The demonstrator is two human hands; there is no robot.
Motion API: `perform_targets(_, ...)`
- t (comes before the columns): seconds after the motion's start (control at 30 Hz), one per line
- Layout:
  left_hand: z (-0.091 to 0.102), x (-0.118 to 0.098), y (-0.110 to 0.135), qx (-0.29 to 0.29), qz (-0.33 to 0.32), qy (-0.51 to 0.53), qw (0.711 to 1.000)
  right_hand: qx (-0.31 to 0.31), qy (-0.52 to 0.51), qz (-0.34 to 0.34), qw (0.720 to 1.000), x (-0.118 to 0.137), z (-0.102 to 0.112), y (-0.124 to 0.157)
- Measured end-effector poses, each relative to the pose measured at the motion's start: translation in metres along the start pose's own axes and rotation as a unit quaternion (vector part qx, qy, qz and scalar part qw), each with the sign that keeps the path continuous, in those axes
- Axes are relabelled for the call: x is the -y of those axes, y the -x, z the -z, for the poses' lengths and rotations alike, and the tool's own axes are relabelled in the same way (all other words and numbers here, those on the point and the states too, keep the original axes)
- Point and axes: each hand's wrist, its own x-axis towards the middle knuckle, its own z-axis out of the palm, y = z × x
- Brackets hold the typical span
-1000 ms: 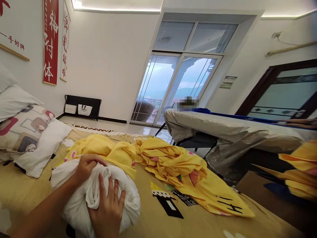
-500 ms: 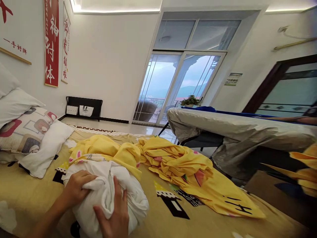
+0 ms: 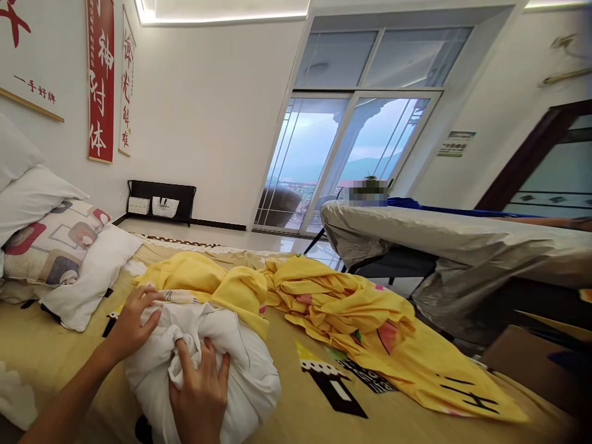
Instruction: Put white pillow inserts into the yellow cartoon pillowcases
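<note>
A bunched white cloth bundle (image 3: 245, 376) lies on the bed in front of me. My left hand (image 3: 132, 320) rests on its upper left side, fingers curled over the fabric. My right hand (image 3: 198, 394) presses on the middle of the bundle with fingers gripping a fold. A crumpled yellow patterned cover (image 3: 333, 308) spreads behind and to the right of the bundle, partly draped over it.
The bed has a tan sheet (image 3: 296, 413) with black prints. Pillows (image 3: 55, 246) are stacked at the left. A silver-covered ironing board (image 3: 444, 237) stands to the right, before a glass balcony door (image 3: 333, 160). A black rack (image 3: 160, 200) sits by the wall.
My left hand moved up from the bundle's side to its upper left edge. My right hand shifted slightly and dug its fingers into a fold. The view panned a little left.
</note>
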Motion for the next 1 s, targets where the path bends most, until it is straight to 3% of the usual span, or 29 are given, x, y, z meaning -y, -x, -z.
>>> perform_targets(0.03, 0.0, 0.002, -0.01, -0.007, -0.005, -0.066, 0.998, 0.001, 0.001, -0.004, 1.0, 0.0, 0.0, -0.001)
perform_targets(0.1, -0.007, 0.007, -0.029, 0.037, 0.004, -0.177, 0.984, 0.007, 0.006, -0.012, 1.0, 0.001, 0.002, -0.003)
perform_targets(0.17, -0.017, 0.012, -0.044, 0.088, 0.026, -0.235, 0.968, 0.016, 0.011, -0.012, 1.0, 0.002, 0.004, -0.007)
perform_targets(0.23, -0.025, 0.013, -0.053, 0.086, 0.042, -0.255, 0.962, 0.027, 0.015, -0.011, 0.999, 0.001, 0.007, -0.012)
perform_targets(0.33, -0.028, 0.013, -0.057, 0.028, 0.024, -0.247, 0.968, 0.046, 0.012, -0.017, 0.999, -0.003, 0.012, -0.021)
perform_targets(0.43, -0.025, 0.013, -0.055, -0.05, -0.037, -0.24, 0.969, 0.054, 0.027, -0.038, 0.997, -0.009, 0.013, -0.037)
perform_targets(0.57, -0.02, 0.015, -0.053, -0.15, -0.172, -0.258, 0.939, 0.099, 0.08, -0.05, 0.991, -0.021, 0.009, -0.074)
perform_targets(0.67, -0.023, 0.013, -0.05, -0.187, -0.189, -0.252, 0.93, 0.113, 0.095, -0.035, 0.988, -0.036, 0.002, -0.104)
perform_targets(0.73, -0.029, 0.011, -0.045, -0.181, -0.137, -0.224, 0.948, 0.115, 0.098, -0.028, 0.988, -0.049, -0.004, -0.119)
perform_targets(0.83, -0.04, 0.011, -0.029, -0.116, -0.056, -0.148, 0.981, 0.125, 0.102, -0.04, 0.986, -0.065, -0.012, -0.127)
perform_targets(0.93, -0.05, 0.019, -0.011, -0.05, -0.079, -0.123, 0.988, 0.129, 0.09, -0.058, 0.986, -0.072, -0.018, -0.121)
perform_targets(1.0, -0.054, 0.027, -0.006, -0.054, -0.097, -0.147, 0.983, 0.125, 0.07, -0.054, 0.988, -0.068, -0.02, -0.114)
